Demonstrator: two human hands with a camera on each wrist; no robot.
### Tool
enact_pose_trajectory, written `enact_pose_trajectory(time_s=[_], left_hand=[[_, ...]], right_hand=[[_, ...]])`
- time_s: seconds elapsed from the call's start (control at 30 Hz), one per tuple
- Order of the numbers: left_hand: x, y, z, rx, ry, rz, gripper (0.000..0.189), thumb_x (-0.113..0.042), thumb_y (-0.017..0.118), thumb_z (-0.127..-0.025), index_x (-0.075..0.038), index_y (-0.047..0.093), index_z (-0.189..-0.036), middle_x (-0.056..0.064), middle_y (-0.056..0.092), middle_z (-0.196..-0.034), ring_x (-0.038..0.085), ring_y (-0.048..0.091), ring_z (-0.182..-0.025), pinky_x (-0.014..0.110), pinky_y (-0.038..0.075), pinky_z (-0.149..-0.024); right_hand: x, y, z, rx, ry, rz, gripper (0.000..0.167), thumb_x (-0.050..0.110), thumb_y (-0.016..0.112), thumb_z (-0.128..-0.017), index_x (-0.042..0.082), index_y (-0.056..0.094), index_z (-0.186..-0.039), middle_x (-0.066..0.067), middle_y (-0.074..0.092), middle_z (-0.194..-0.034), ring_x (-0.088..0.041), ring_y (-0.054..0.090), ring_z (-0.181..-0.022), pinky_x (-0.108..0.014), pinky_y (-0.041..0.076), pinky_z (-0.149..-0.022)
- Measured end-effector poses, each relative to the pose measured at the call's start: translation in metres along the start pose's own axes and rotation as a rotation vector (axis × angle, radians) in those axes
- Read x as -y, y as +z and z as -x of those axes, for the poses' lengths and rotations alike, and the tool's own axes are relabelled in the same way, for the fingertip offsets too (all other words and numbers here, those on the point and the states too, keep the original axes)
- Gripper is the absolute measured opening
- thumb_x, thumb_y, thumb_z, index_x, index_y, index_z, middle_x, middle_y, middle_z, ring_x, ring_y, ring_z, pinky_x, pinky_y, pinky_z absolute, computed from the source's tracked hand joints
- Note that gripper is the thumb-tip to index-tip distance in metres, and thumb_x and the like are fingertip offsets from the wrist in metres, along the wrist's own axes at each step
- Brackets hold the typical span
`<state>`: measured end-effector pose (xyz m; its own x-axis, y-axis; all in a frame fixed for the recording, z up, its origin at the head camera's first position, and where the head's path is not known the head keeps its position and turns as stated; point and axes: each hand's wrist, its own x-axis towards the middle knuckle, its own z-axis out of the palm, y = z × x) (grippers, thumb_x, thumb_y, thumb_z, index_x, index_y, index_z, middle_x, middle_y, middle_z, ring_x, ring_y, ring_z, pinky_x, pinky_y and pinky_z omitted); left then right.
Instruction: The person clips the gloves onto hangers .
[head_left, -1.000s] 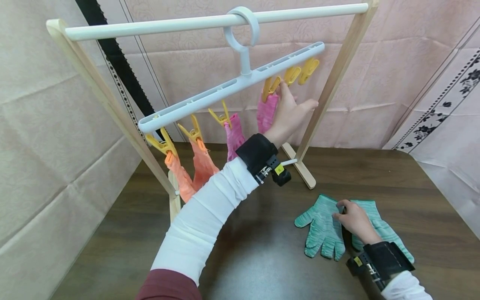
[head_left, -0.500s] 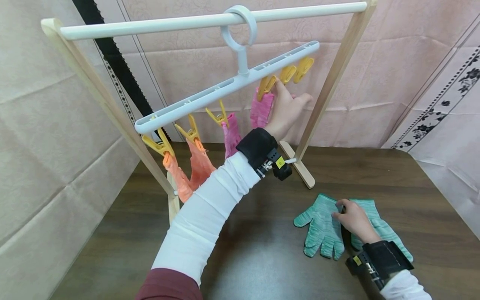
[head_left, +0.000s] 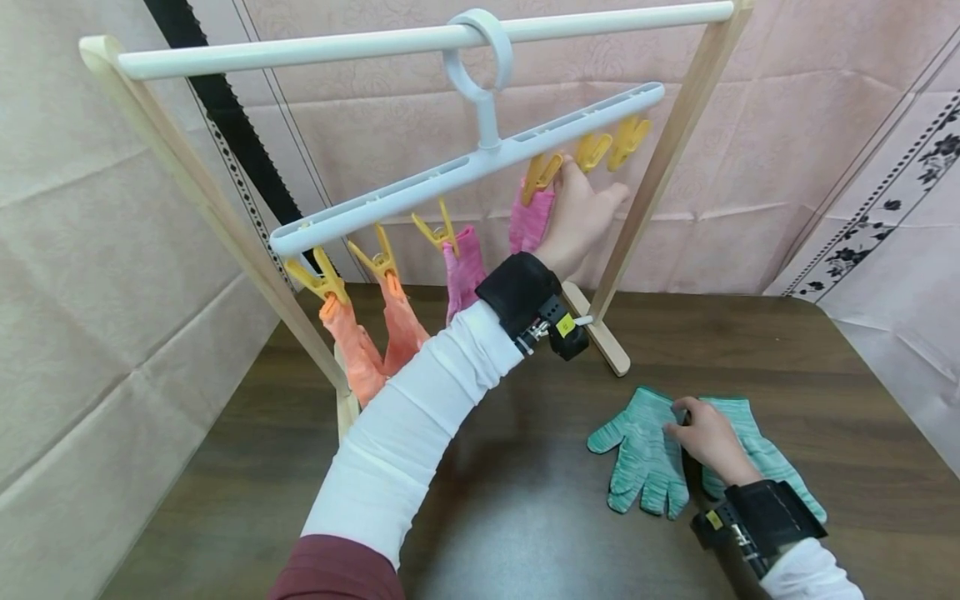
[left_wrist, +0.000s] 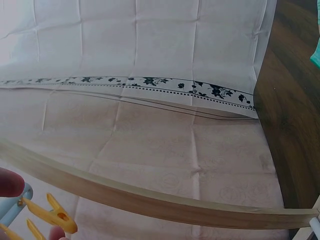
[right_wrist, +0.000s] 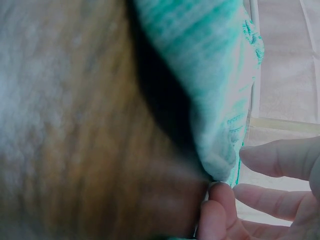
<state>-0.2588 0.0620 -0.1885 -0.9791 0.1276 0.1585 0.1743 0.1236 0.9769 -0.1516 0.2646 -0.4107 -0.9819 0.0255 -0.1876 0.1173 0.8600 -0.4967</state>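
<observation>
My left hand [head_left: 577,212] is raised at the hanger, its fingertips right beside a yellow clothespin [head_left: 540,177] with a pink sock [head_left: 529,218] below it. The thumb stands out to the right, apart from the clothespin; the lower fingers are hidden in the head view. In the left wrist view, a thumb tip and another fingertip are spread around yellow clothespins [left_wrist: 52,215]. Down on the table, my right hand [head_left: 716,446] rests loosely between a green glove [head_left: 647,454] and a second green glove [head_left: 772,458]. Its thumb [right_wrist: 277,157] and fingers are apart at a glove's edge.
A pale blue hanger [head_left: 397,192] hangs tilted from a white rod [head_left: 300,52] on a wooden stand [head_left: 660,167]. Other clothespins hold two orange socks [head_left: 356,346] and another pink sock [head_left: 463,271]. Two clothespins [head_left: 628,142] at the right end hold nothing.
The hanger and its clothespins swing slightly left, then back right, and my left hand moves with them. My right hand and the gloves stay still.
</observation>
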Motion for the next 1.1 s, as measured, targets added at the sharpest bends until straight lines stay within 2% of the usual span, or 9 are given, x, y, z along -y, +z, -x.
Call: enact_pose_trajectory(time_s=[0.2,0.33,0.53,0.6,0.7,0.87,0.97,1.1], left_hand=[[-0.002,0.001,0.003,0.006,0.072,-0.049,0.069,-0.017,0.058,-0.082,-0.017,0.017,-0.138,-0.007,0.027,-0.137,0.002,0.030,-0.116,0.022,0.028,-0.101],[-0.004,0.001,0.006,0.027,0.110,-0.082,0.061,-0.017,0.056,-0.083,-0.017,0.024,-0.135,-0.006,0.034,-0.133,0.003,0.034,-0.114,0.023,0.030,-0.099],[-0.006,0.003,0.013,0.053,0.092,-0.154,0.059,-0.019,0.054,-0.085,-0.019,0.025,-0.136,-0.005,0.039,-0.133,0.006,0.039,-0.111,0.029,0.035,-0.097],[-0.007,0.004,0.016,0.054,0.084,-0.188,0.056,-0.021,0.053,-0.085,-0.018,0.028,-0.135,-0.004,0.043,-0.128,0.007,0.043,-0.105,0.026,0.038,-0.091],[-0.009,0.004,0.020,0.062,0.079,-0.239,0.049,-0.023,0.053,-0.085,-0.018,0.033,-0.129,-0.003,0.048,-0.115,0.009,0.047,-0.094,0.020,0.042,-0.074],[-0.010,0.004,0.026,0.119,0.109,-0.267,0.040,-0.026,0.051,-0.088,-0.019,0.037,-0.124,-0.002,0.046,-0.105,0.011,0.049,-0.079,0.019,0.036,-0.052],[-0.010,0.004,0.029,0.141,0.147,-0.282,0.040,-0.031,0.051,-0.088,-0.020,0.040,-0.125,-0.006,0.047,-0.108,0.009,0.049,-0.079,0.018,0.037,-0.053],[-0.010,0.004,0.032,0.148,0.195,-0.312,0.036,-0.036,0.051,-0.088,-0.021,0.045,-0.120,-0.008,0.049,-0.106,0.007,0.047,-0.083,0.016,0.038,-0.061]], right_hand=[[-0.001,0.001,0.000,-0.004,0.000,-0.001,0.043,0.015,0.058,-0.083,-0.012,0.047,-0.114,-0.032,0.048,-0.108,-0.033,0.050,-0.084,-0.037,0.042,-0.062],[-0.001,0.000,-0.001,-0.005,-0.003,-0.001,0.043,0.015,0.058,-0.083,-0.012,0.047,-0.114,-0.032,0.049,-0.108,-0.033,0.050,-0.083,-0.037,0.042,-0.062],[-0.002,0.000,-0.001,0.003,0.003,-0.002,0.043,0.015,0.058,-0.082,-0.012,0.047,-0.114,-0.032,0.048,-0.109,-0.033,0.050,-0.084,-0.036,0.042,-0.062],[-0.002,0.000,-0.001,0.007,0.006,-0.001,0.043,0.015,0.057,-0.082,-0.012,0.047,-0.114,-0.032,0.048,-0.110,-0.034,0.050,-0.086,-0.036,0.043,-0.063],[-0.002,0.000,-0.001,0.011,0.008,-0.001,0.043,0.015,0.058,-0.082,-0.012,0.047,-0.115,-0.033,0.047,-0.110,-0.035,0.049,-0.087,-0.037,0.042,-0.063],[-0.002,0.000,-0.002,0.013,0.017,0.000,0.044,0.015,0.058,-0.082,-0.012,0.047,-0.115,-0.033,0.047,-0.111,-0.036,0.049,-0.088,-0.038,0.043,-0.064],[-0.002,0.000,-0.002,0.013,0.020,0.000,0.044,0.015,0.057,-0.083,-0.012,0.046,-0.115,-0.033,0.047,-0.111,-0.035,0.049,-0.088,-0.038,0.042,-0.064],[-0.002,0.001,-0.002,0.011,0.017,0.000,0.043,0.015,0.058,-0.082,-0.012,0.047,-0.115,-0.032,0.047,-0.110,-0.034,0.049,-0.087,-0.037,0.042,-0.063]])
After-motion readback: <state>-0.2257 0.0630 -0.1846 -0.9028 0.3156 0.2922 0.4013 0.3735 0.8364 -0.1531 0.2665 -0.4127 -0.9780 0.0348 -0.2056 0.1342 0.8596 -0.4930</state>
